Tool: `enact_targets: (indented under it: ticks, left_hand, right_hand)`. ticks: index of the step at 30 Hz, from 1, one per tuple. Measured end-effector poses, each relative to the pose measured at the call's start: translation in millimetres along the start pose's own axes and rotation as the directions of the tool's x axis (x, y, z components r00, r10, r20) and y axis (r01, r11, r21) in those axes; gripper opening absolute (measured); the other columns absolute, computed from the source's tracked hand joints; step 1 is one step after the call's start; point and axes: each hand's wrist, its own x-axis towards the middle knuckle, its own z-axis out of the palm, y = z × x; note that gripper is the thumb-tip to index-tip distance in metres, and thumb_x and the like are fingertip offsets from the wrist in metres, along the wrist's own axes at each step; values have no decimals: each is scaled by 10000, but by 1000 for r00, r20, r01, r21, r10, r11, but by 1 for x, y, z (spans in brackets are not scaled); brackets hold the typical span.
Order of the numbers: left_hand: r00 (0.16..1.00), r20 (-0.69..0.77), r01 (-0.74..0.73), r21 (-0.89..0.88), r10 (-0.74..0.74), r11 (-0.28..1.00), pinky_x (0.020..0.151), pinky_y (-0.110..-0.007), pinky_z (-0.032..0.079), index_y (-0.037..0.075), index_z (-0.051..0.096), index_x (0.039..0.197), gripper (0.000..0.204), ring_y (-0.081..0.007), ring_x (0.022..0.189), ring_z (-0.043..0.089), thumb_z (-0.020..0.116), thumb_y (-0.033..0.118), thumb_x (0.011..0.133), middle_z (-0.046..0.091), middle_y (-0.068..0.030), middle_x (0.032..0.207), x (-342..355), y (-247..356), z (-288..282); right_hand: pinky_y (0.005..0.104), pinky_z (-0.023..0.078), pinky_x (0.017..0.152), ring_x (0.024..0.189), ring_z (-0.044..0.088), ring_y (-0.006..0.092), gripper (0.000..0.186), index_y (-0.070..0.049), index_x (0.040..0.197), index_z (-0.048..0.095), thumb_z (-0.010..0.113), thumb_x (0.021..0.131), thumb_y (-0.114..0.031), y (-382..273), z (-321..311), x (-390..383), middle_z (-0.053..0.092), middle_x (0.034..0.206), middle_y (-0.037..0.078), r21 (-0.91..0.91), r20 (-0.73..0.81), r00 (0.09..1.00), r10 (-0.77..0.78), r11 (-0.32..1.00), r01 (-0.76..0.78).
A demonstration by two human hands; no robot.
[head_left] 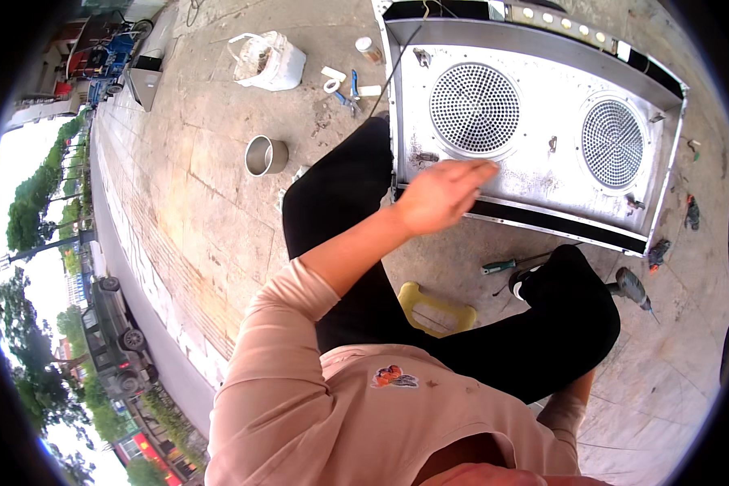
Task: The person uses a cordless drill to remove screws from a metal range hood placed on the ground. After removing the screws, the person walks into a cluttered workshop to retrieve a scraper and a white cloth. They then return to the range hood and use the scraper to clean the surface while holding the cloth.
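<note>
The metal housing (543, 105) lay open, grime (549, 183) remaining near the left hand (448, 196), whose grip could not be told, the right hand hidden.

The housing (543, 117) is glossy, speckled metal, the bucket (283, 68) smudged plastic.

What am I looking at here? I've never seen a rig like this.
A person works here with bare hands, no robot. A head-worn fisheye camera, looking down, takes this one picture, so straight edges bend. The left hand is over a metal housing with two round perforated grilles; its palm is hidden, so any grip cannot be told. The right hand is hidden, its forearm passing behind a leg. On the ground around are a white bucket, metal pot, screwdriver and drill.
</note>
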Motion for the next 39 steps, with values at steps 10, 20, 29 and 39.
enact_targets:
  ticks: [10, 20, 29, 39]
  left_hand:
    - [960, -265, 105, 31, -94, 994, 746, -375, 533, 117, 534, 1265, 441, -307, 904, 638, 606, 55, 834, 604, -102, 1176, -61, 52, -129]
    - [954, 264, 155, -21, -144, 988, 750, -396, 537, 93, 509, 1299, 455, -308, 910, 636, 602, 122, 855, 624, -118, 1096, -33, -45, -29]
    - [780, 586, 328, -86, -219, 941, 761, -408, 515, 82, 537, 1254, 488, -300, 882, 628, 665, 196, 797, 614, -105, 1047, -17, -122, 23]
    - [602, 655, 696, -149, -458, 702, 771, -441, 511, 90, 515, 1282, 486, -330, 908, 622, 638, 185, 821, 620, -123, 1045, -30, -102, 1]
  right_hand:
    - [345, 527, 823, 998, 620, 228, 488, 6, 1321, 457, 631, 868, -45, -350, 0, -199, 579, 1208, 152, 738, 256, 771, -583, 633, 233]
    - [225, 447, 762, 860, 562, 106, 498, -8, 1331, 446, 596, 858, 40, -317, 143, -332, 542, 1100, 82, 467, 795, 384, -470, 878, 107]
    - [267, 457, 815, 845, 552, 124, 448, 14, 1301, 475, 588, 868, 19, -320, 256, -352, 563, 1065, 86, 310, 882, 255, -396, 896, 318]
    - [254, 473, 690, 749, 567, 124, 429, -3, 1245, 526, 626, 828, -5, -230, 259, -398, 581, 1052, 80, 135, 959, 146, -243, 845, 518]
